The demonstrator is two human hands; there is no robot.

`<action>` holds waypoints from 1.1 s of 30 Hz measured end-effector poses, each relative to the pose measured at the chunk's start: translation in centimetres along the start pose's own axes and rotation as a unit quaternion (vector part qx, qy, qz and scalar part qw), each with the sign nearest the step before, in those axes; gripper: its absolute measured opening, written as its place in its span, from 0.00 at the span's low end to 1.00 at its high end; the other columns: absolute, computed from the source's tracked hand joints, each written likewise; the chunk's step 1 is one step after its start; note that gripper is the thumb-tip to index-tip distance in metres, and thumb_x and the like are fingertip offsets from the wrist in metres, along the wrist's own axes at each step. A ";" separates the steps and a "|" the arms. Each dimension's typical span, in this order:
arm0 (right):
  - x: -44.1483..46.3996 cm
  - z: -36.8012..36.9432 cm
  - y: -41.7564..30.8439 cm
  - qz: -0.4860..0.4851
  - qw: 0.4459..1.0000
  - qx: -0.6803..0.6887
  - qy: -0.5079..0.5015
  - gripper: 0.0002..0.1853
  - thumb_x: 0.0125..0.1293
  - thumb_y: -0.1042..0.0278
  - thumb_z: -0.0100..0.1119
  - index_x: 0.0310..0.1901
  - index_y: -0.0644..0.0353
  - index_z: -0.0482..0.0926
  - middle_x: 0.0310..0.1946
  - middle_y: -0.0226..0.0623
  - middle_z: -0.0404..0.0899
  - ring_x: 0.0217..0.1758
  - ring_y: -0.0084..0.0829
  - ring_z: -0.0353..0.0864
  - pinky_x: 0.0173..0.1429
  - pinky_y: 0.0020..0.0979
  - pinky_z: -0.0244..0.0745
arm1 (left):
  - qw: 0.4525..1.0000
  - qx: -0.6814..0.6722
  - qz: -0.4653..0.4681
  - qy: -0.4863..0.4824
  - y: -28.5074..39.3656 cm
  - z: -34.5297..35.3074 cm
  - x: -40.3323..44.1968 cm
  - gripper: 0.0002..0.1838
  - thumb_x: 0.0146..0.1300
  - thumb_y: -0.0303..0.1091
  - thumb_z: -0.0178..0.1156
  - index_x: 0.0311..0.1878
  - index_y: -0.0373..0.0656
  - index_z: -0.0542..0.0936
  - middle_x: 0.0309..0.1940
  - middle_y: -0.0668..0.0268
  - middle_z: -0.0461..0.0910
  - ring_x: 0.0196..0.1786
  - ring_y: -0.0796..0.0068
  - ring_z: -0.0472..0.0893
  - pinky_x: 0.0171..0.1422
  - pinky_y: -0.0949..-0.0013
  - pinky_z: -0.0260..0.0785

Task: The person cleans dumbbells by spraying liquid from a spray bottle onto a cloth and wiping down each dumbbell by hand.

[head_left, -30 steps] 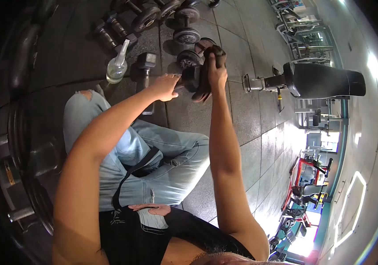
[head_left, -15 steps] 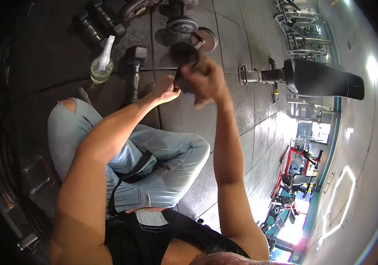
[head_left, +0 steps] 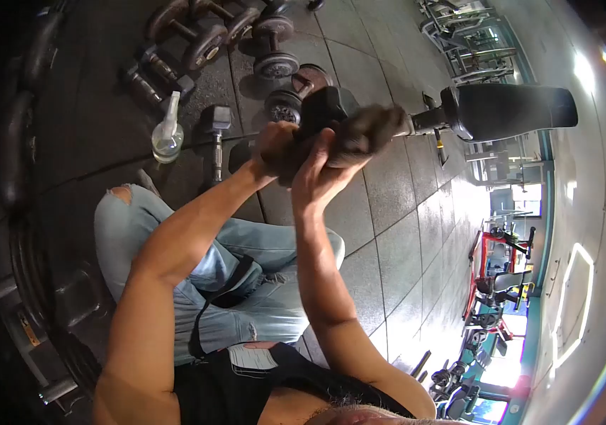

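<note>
My left hand is closed around part of a dark dumbbell held up in front of my legs. One black head of it shows beyond my fingers; the rest is mostly covered by my hands. A dark, blurred cloth is in my right hand, which presses against the dumbbell with the thumb raised along it. To the left, a clear spray bottle with a white nozzle stands on the floor. Beside it lies a hex dumbbell with a metal handle.
Several more dumbbells lie farther off, among them a round-plated dumbbell and a small hex dumbbell. A black padded bench stands at right on the rubber floor tiles. A dumbbell rack runs along the left edge.
My right hand has swung over and turned, with the cloth now spread out to the right. The dumbbell has shifted a little right. The whole view has tilted slightly.
</note>
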State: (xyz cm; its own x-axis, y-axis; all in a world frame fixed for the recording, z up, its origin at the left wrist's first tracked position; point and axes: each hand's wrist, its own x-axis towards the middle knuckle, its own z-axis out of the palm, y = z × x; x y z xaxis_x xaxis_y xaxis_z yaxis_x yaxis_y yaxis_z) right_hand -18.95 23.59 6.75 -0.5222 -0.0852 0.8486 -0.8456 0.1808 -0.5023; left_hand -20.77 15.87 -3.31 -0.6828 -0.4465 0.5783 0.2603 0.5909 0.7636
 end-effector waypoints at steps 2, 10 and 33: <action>3.5 -1.1 -1.7 -0.111 0.982 -0.119 -0.096 0.26 0.62 0.64 0.65 0.61 0.63 0.74 0.56 0.48 0.76 0.59 0.47 0.76 0.65 0.46 0.70 | 0.997 0.058 0.046 0.031 0.6 -0.8 -0.5 0.15 0.54 0.43 0.65 0.22 0.41 0.80 0.23 0.53 0.81 0.30 0.51 0.84 0.33 0.55 0.76; 15.9 -2.2 2.9 0.216 0.706 0.118 -0.664 0.28 0.57 0.56 0.67 0.56 0.64 0.78 0.49 0.50 0.82 0.49 0.48 0.83 0.55 0.40 0.77 | 0.999 0.012 -0.004 -0.046 1.9 -0.3 -0.5 0.12 0.54 0.37 0.63 0.21 0.39 0.79 0.19 0.51 0.80 0.28 0.50 0.84 0.33 0.54 0.77; 18.4 0.4 0.8 0.273 0.633 0.192 -0.698 0.22 0.58 0.57 0.69 0.46 0.68 0.82 0.47 0.47 0.82 0.50 0.41 0.83 0.55 0.39 0.77 | 0.998 0.033 0.030 0.033 2.0 -2.2 1.0 0.10 0.54 0.34 0.64 0.23 0.37 0.80 0.22 0.50 0.81 0.29 0.50 0.84 0.35 0.55 0.77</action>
State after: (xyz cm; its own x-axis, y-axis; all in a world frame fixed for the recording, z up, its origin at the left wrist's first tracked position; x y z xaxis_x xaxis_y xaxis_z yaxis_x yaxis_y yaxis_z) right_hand -29.25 21.82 21.88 -0.1112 -0.9444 -0.3093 -0.3209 0.3287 -0.8882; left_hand -19.45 15.12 -0.58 -0.6204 -0.4512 0.6415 0.2517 0.6602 0.7077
